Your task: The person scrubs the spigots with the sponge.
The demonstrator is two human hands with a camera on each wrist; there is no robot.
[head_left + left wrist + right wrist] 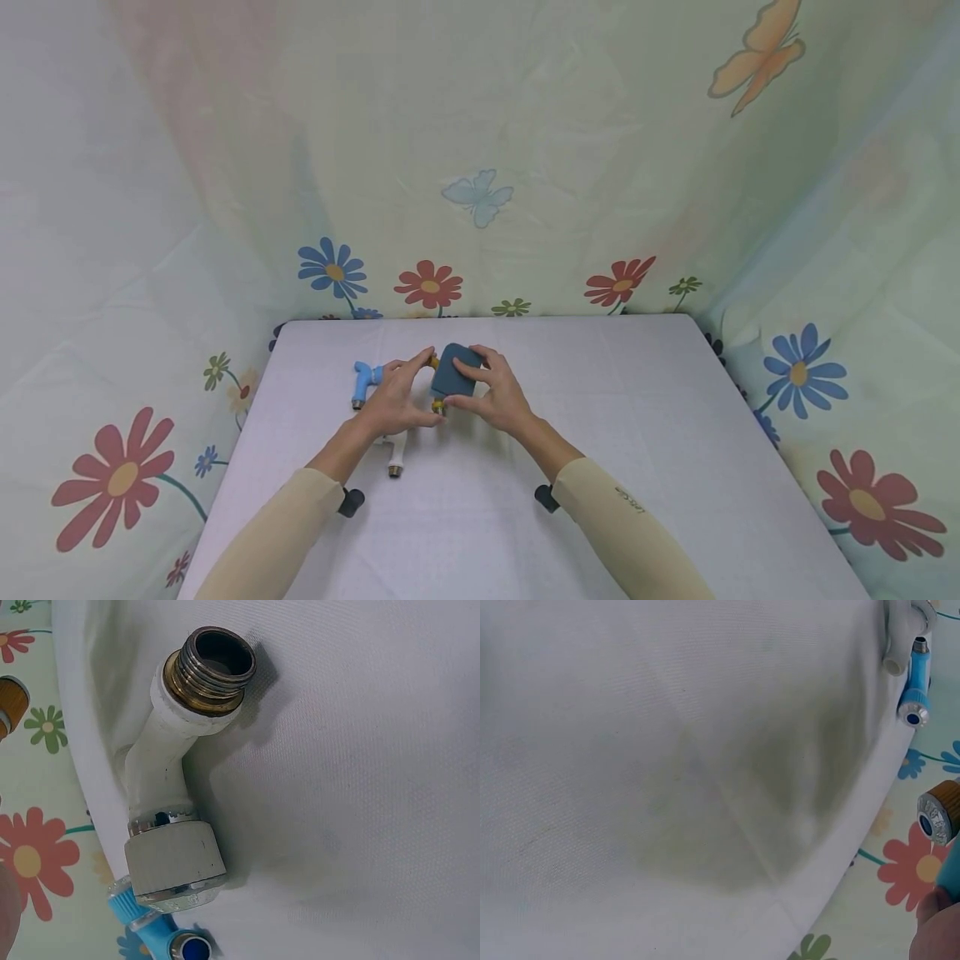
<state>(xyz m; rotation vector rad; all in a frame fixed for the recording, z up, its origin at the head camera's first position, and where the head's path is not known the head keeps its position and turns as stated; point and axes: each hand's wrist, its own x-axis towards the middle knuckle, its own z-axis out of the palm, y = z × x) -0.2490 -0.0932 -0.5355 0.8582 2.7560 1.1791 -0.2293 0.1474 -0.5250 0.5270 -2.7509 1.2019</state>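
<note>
In the head view my left hand [393, 402] grips a yellow-brown tap [438, 406] between thumb and fingers, above the table. My right hand [501, 398] holds a flat dark-teal pad [454, 372] with rounded corners against that tap; whether it is sponge or folded cloth cannot be told. The pad covers most of the tap's body. The right wrist view catches the tap's wood-coloured knob with its silver end [939, 811] beside the teal pad [951, 874]. Part of the tap [12, 705] shows at the left wrist view's edge.
A white tap [396, 458] with a threaded brass end lies on the white-covered table [637, 433] below my left hand. Beyond it, left of the hand, lies a blue tap [363, 383]. Flower-printed curtain [555, 125] surrounds the table's back and sides.
</note>
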